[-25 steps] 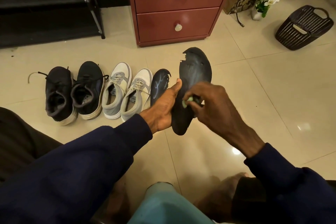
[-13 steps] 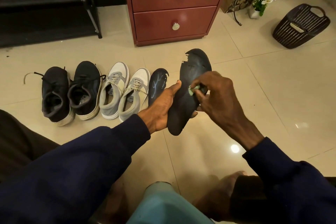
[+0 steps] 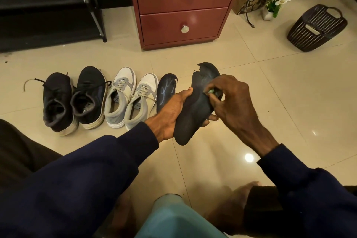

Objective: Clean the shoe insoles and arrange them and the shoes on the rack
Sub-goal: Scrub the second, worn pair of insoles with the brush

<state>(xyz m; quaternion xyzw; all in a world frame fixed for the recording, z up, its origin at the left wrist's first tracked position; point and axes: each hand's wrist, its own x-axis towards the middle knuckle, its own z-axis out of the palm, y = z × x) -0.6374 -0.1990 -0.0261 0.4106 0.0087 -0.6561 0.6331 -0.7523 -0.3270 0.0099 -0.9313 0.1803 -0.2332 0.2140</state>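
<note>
Wiping step: left hand (image 3: 172, 114) gripped the black insole (image 3: 195, 114), right hand (image 3: 233, 100) pinched a green wipe (image 3: 211, 91) near its toe; heel probably needed rubbing next.

Two black sneakers (image 3: 58, 102) and two grey sneakers (image 3: 119, 98) left of the grip; two dark insoles (image 3: 195, 110), one gripped.
</note>
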